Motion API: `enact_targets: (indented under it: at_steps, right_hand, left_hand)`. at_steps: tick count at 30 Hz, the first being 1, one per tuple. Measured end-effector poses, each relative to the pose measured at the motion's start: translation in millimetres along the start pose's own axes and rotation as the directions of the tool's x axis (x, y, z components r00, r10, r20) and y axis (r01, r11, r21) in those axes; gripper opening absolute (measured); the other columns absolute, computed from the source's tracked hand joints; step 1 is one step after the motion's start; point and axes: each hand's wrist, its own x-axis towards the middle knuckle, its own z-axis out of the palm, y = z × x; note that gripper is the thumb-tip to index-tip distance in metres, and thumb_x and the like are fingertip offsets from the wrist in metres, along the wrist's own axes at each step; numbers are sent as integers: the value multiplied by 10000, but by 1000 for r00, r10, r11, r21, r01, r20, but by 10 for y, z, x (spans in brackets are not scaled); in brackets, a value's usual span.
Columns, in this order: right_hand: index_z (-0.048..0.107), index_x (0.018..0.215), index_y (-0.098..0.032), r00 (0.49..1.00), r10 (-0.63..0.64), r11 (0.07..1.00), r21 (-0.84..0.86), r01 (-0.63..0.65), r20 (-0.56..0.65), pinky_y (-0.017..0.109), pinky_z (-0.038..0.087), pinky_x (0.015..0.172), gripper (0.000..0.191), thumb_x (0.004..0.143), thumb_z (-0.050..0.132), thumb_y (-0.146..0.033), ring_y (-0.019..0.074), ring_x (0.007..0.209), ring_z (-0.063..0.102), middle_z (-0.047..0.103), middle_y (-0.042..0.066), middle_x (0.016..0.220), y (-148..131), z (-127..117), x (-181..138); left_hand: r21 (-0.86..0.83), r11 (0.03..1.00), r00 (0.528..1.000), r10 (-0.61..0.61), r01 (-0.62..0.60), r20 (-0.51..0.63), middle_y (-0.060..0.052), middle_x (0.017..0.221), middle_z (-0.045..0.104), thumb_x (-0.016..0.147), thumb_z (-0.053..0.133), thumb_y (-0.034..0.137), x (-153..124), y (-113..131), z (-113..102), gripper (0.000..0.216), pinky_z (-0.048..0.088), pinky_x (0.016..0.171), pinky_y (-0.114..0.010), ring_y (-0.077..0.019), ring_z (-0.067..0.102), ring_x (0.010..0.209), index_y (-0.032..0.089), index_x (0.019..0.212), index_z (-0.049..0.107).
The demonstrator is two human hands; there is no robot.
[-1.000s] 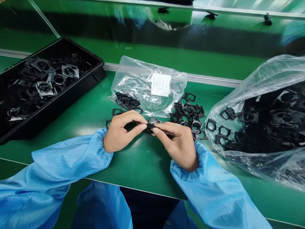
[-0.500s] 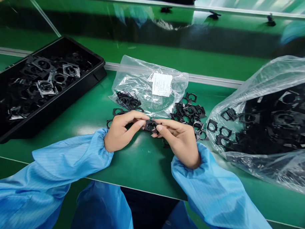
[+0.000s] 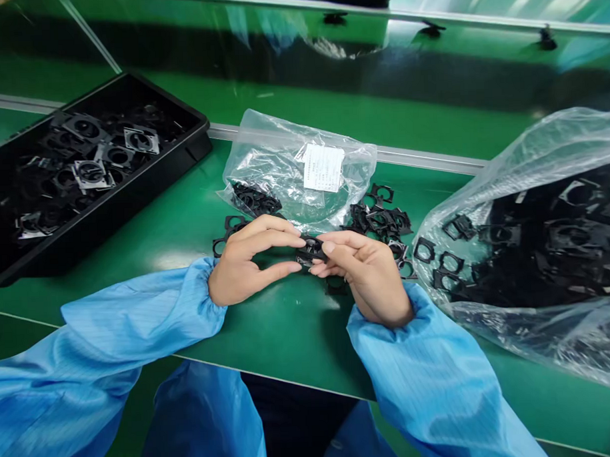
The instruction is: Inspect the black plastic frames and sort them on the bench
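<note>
Between my two hands, above the green table, is a small black plastic frame with a round opening. My right hand pinches its right side between thumb and fingers. My left hand has its index finger and thumb at the upper and lower left corners of the frame, in a wide grip. Beyond my right hand lies a loose pile of similar black frames. More black parts lie behind my left hand, partly under or in a clear plastic bag with a white printed label.
At the left stands a black bin full of black and silvery frames. A large open clear bag of black frames fills the right side. A metal strip and a reflective panel run along the back.
The black frame has tilted and shifted slightly right. My left thumb has moved down, widening its gap from the index finger. My right hand has turned and moved slightly right.
</note>
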Motion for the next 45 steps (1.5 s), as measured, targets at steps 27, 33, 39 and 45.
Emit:
enact_targets:
  at_steps: [27,33,39,45]
  right_hand:
    - [765,885,-215,884,-463,700,-585,409,64,261,618,678,73,882,709,-169,143,723,669,715,34,863,64,51,-95]
    - [756,870,-204,911,-407,765,-523,375,57,266,605,692,28,870,732,-189,141,725,673,712,31,855,70,54,-91]
    - [729,832,-193,972,-228,900,-367,234,60,280,568,676,261,834,822,-436,147,706,653,691,18,775,34,40,-60]
    - [730,793,-193,982,-169,940,-287,186,84,273,533,607,399,740,879,-559,129,626,610,674,4,719,17,26,-27]
  left_hand:
    - [-93,979,982,-185,181,-28,-44,819,752,941,736,298,-8,-14,-5,140,551,707,-269,-155,682,772,185,863,764]
    - [-202,948,969,-245,245,29,-39,769,720,962,702,291,23,-5,-17,199,537,666,-250,-141,660,722,169,808,734]
    - [-294,883,931,-350,365,106,-36,699,693,945,723,438,75,5,-30,339,513,588,-256,-142,630,648,166,744,704]
    - [-340,852,916,-390,398,94,-19,661,678,927,742,469,85,4,-16,366,522,560,-232,-123,622,605,167,724,697]
